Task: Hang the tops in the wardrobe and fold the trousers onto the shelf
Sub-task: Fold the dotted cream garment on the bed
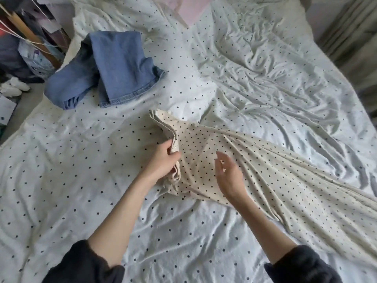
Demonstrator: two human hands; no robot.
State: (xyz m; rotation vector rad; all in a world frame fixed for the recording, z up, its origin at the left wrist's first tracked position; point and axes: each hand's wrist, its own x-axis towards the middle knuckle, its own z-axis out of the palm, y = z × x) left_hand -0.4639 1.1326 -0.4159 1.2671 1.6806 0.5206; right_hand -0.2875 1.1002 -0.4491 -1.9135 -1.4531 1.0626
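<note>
A cream garment with small dark dots (255, 160) lies stretched across the bed, running from the middle toward the lower right. My left hand (163, 160) grips its bunched end, fingers curled round the folded edge. Just above the cloth to the right, my right hand (228, 172) hovers with fingers relaxed and spread, holding nothing. A pair of blue jeans (114, 68) lies loosely folded on the bed at the upper left, apart from both hands.
The bed's white dotted sheet (81, 180) is wrinkled all over. A pink cloth (183, 9) lies at the top. Clutter, bags and white shoes (14, 86) sit on the floor at the left. Curtains (350, 27) hang at the right.
</note>
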